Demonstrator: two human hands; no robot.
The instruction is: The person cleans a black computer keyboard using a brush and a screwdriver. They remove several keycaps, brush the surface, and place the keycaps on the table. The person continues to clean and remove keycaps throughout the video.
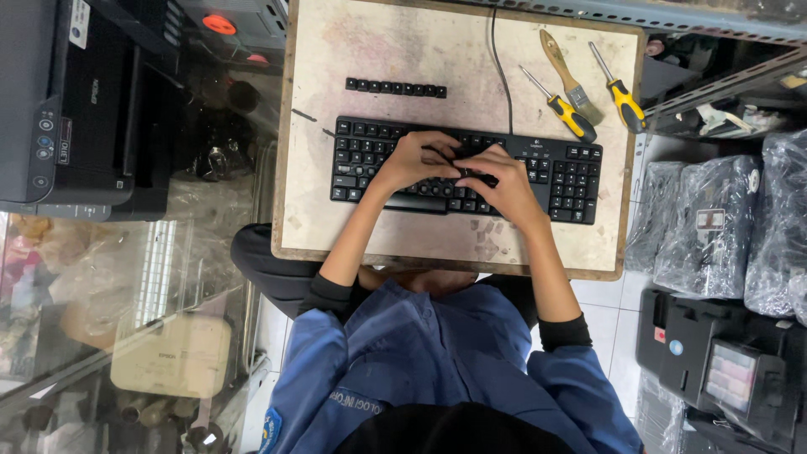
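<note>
A black keyboard (573, 178) lies across a worn pale board table (378, 50). Both my hands rest on its middle rows, fingertips almost meeting. My left hand (414, 160) has its fingers curled down onto the keys. My right hand (498, 183) is bent over the keys next to it, thumb and fingers pinched around something small and dark that I cannot make out. A short row of loose black keycaps (395, 87) lies on the board beyond the keyboard. The keyboard's cable (501, 67) runs off the far edge.
Two yellow-handled screwdrivers (561, 108) (620, 91) and a wooden paintbrush (570, 77) lie at the board's far right. A black printer (76, 109) stands to the left. Plastic-wrapped machines (714, 219) sit on the right, and a glass case (126, 319) at lower left.
</note>
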